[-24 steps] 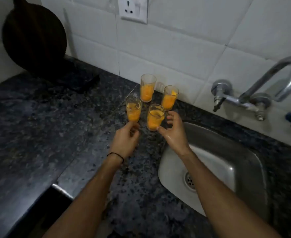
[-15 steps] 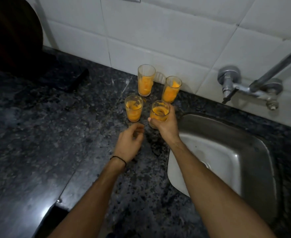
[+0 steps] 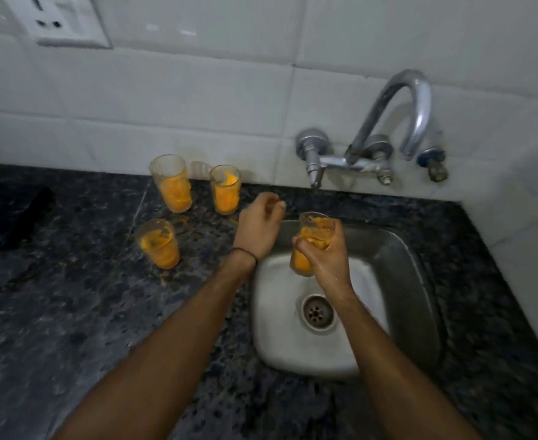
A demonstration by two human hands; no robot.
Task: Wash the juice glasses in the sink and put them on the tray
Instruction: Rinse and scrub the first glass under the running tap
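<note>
Head view: three juice glasses (image 3: 159, 243) on the counter (image 3: 71, 296), a fourth glass (image 3: 315, 228) over the sink (image 3: 404, 249).
Left hand (image 3: 259, 228) hovers between them at the sink's edge, fingers loosely curled, holding nothing; right hand (image 3: 328, 262) is wrapped round the fourth glass, orange pulp clinging inside.

— For the juice glasses (image 3: 158, 247)?
— Clear, smeared orange inside.
— For the worktop (image 3: 71, 312)?
— Black, flecked with grey speckles.
— For the sink (image 3: 397, 281) and tap (image 3: 416, 103)?
— Dull silver, plain.
— For the wall tiles (image 3: 198, 106) and socket (image 3: 61, 20)?
— Plain white.
</note>
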